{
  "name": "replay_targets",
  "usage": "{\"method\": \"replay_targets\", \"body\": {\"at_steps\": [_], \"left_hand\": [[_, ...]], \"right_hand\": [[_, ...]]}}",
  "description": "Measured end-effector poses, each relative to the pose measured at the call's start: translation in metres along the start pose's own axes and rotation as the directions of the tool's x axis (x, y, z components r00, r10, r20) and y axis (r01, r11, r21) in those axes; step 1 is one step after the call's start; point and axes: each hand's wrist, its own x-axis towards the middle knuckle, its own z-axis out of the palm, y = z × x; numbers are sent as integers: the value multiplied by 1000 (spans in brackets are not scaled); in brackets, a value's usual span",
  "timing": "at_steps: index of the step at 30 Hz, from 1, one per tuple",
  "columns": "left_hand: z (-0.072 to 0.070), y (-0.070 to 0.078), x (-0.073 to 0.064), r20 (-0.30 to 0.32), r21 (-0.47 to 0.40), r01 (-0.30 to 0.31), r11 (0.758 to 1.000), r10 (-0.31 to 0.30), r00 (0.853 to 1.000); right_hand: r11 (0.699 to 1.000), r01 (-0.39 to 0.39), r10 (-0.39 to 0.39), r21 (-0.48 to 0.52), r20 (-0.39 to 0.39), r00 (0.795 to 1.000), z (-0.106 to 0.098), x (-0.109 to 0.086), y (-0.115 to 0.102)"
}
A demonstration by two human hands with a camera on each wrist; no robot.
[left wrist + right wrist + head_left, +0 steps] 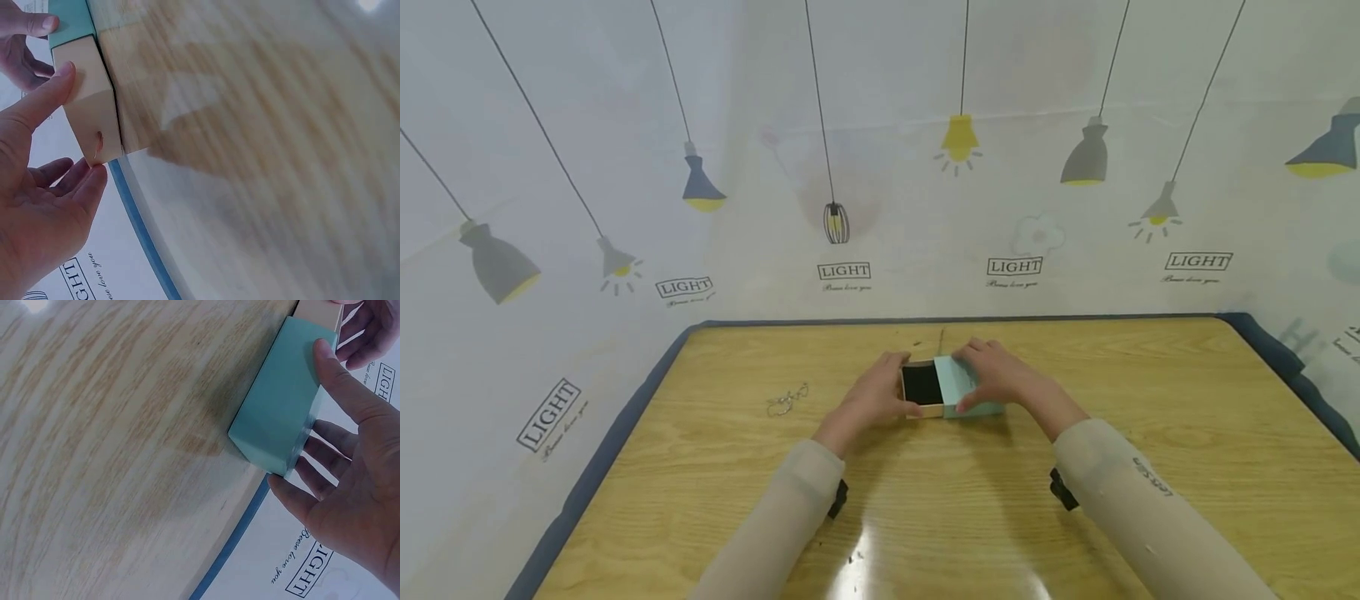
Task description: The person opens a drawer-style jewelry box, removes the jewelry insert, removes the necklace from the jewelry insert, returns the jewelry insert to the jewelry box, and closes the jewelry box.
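Note:
A small sliding gift box lies on the wooden table, its cream inner tray (87, 81) partly out of a mint-green sleeve (278, 394). Black padding (922, 384) lines the exposed tray. My left hand (878, 392) grips the tray's left end, thumb on the near side and fingers at the far side. In the left wrist view a small ribbon loop (99, 145) shows on the tray's end. My right hand (996, 372) holds the green sleeve between its thumb and fingers. Left of the box lies a thin silvery chain (787, 401).
The wooden table (715, 500) has a dark blue edge along its back and sides. Behind it hangs a pale wall covering (910, 192) printed with lamps. Small dark specks (854, 557) lie near the front, and a thin dark strand (942, 340) lies behind the box.

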Motion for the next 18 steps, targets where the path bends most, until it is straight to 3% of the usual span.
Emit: {"method": "replay_targets", "body": {"at_steps": [3, 6, 8, 13, 18], "left_hand": [[1, -2, -1, 1, -51, -3, 999, 3, 1000], [1, -4, -5, 15, -155, 31, 987, -29, 999], [1, -5, -7, 31, -262, 64, 963, -58, 998], [-1, -6, -9, 36, -433, 136, 891, -133, 990], [-2, -5, -8, 55, -485, 158, 860, -150, 987]], "right_hand": [[1000, 6, -6, 8, 4, 1000, -1, 0, -2], [1000, 14, -14, 10, 6, 1000, 0, 0, -4], [1000, 14, -14, 1, 4, 1000, 0, 0, -4], [1000, -3, 3, -4, 5, 1000, 0, -1, -2], [1000, -7, 7, -6, 9, 1000, -2, -2, -1]]}}
